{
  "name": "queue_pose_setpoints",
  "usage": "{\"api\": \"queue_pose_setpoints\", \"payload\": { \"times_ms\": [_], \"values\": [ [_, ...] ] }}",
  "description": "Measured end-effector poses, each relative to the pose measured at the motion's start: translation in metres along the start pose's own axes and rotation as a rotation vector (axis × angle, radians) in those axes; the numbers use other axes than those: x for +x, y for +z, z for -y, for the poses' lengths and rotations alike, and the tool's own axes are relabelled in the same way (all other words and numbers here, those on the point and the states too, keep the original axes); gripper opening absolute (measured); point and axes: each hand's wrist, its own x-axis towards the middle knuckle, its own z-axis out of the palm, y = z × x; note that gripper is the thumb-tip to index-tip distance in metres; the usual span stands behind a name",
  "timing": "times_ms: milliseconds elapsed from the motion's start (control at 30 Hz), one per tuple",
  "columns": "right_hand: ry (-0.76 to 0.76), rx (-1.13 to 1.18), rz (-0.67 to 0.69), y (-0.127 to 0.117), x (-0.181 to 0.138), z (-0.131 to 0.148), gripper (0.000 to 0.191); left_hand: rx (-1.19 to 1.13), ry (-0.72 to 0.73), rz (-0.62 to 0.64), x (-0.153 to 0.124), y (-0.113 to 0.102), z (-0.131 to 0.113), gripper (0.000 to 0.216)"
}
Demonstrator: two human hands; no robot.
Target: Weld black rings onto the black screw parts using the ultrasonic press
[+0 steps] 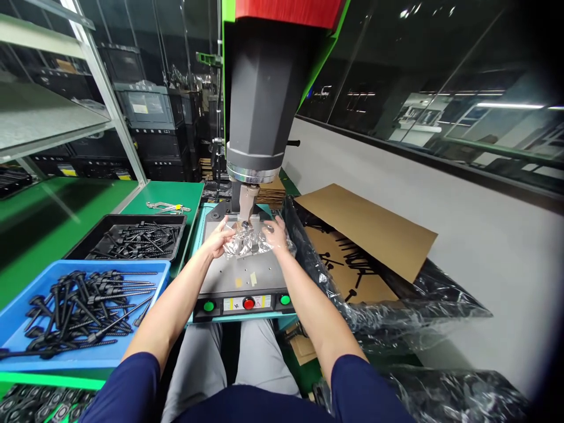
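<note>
My left hand (pixel 219 239) and my right hand (pixel 276 234) reach onto the metal bed of a bench machine. Crumpled clear plastic film (pixel 249 244) stretches between them, with the fingers of both hands closed on its sides. Just above the film is the machine's pale tool head (pixel 247 202), hanging from a grey column (pixel 259 100). A small dark part (pixel 245 225) shows at the tool's tip; what it is I cannot make out. The film's glare hides what lies beneath it.
A blue tray (pixel 163 276) and a black tray (pixel 106 223) at left hold black threaded rods. Red (pixel 249 303) and green (pixel 208 306) buttons line the machine's front. At right stands a plastic-lined box with cardboard (pixel 370 226) and black parts. Pliers (pixel 167 207) lie behind the trays.
</note>
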Motion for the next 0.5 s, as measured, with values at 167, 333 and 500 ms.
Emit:
{"api": "queue_pose_setpoints", "payload": {
  "times_ms": [167,333,500],
  "values": [
    [-0.088,-0.269,0.093,-0.014,0.0,-0.019,0.025,-0.008,-0.005,-0.017,-0.002,0.002,0.006,0.103],
    [0.021,-0.338,0.323,-0.002,-0.038,-0.048,0.026,0.009,0.023,-0.035,0.002,0.003,0.012,0.103],
    [-0.019,-0.365,0.409,0.004,-0.075,-0.064,0.028,0.031,0.02,-0.06,0.006,0.004,0.012,0.1]
  ]
}}
